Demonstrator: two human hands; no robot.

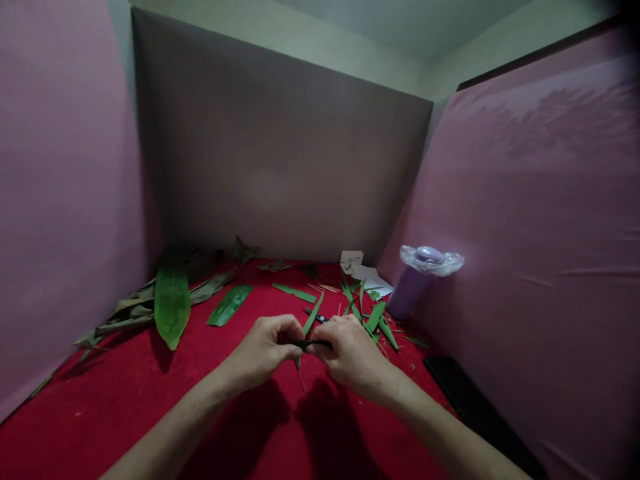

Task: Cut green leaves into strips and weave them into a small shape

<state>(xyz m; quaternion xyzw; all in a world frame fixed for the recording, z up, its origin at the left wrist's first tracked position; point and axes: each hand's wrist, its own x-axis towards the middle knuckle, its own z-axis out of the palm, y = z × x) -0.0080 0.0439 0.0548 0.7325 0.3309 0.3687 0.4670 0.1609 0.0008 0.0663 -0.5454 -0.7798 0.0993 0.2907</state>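
Note:
My left hand and my right hand meet above the red cloth, both with fingers curled. Between them they pinch a narrow green leaf strip, which spans the gap from one hand to the other. A further piece of the leaf strip sticks up behind the hands. Just beyond the hands lies a small pair of scissors, partly hidden by leaf pieces.
A broad green leaf and dried brown leaves lie at the left. Several cut green strips are scattered at the right near a purple container and white papers. A black phone lies at the right. Pink and grey panels enclose the area.

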